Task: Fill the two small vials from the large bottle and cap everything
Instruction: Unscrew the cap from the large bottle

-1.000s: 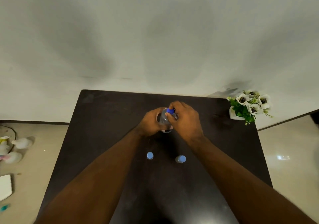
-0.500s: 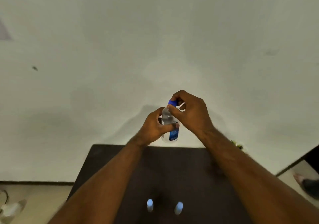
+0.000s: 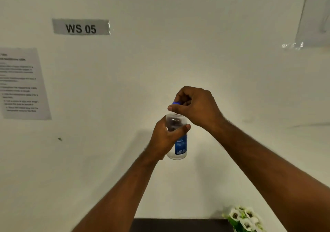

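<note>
Bottle (image 3: 177,138), clear with a blue label, is held upright in the air above the worktop's (image 3: 178,225) far edge, gripped around its body by the left hand (image 3: 165,140). Right hand (image 3: 194,104) pinches the blue cap (image 3: 176,103) just above the bottle's open neck.

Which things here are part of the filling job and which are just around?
Job: bottle, held by left hand; blue cap, pinched by right hand.
Just around: flowers, WS 05 sign, wall notice, table.
</note>
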### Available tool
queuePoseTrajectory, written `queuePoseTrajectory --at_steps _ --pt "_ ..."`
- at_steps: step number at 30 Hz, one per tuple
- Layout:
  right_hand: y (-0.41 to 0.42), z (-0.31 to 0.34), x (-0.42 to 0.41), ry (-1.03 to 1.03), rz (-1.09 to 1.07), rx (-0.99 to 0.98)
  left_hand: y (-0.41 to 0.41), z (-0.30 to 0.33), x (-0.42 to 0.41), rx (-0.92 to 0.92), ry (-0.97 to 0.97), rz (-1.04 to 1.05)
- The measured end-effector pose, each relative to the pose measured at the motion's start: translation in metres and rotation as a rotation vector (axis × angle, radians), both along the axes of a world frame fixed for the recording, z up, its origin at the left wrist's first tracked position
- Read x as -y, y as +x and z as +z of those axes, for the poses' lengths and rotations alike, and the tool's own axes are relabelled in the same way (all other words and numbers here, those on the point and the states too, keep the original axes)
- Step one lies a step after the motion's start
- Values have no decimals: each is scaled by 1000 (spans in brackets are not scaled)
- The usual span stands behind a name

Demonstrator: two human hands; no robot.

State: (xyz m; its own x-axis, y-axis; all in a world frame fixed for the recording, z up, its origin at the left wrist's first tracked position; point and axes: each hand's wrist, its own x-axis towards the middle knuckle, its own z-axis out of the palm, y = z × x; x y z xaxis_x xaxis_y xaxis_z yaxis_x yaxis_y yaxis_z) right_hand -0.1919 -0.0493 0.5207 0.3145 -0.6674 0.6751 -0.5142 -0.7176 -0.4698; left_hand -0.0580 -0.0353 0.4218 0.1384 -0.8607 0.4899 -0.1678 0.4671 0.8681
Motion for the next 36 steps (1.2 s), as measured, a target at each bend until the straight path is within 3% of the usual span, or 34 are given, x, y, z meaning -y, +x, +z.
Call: queuePoseTrajectory --at_steps 10,18,27,31,36 --pt "-20 34 -12 33 188 -39 -6 33 -5 17 -59 21" --pt "-18 38 -20 -36 65 45 -9 35 -8 14 -74 26" --pt "-16 42 -23 -36 5 -45 -9 34 -13 -14 -62 49" --pt "-11 41 -25 -54 -33 4 -12 35 -17 -6 -73 50" --pt "-14 41 -28 -22 35 35 -12 33 -18 2 -56 57"
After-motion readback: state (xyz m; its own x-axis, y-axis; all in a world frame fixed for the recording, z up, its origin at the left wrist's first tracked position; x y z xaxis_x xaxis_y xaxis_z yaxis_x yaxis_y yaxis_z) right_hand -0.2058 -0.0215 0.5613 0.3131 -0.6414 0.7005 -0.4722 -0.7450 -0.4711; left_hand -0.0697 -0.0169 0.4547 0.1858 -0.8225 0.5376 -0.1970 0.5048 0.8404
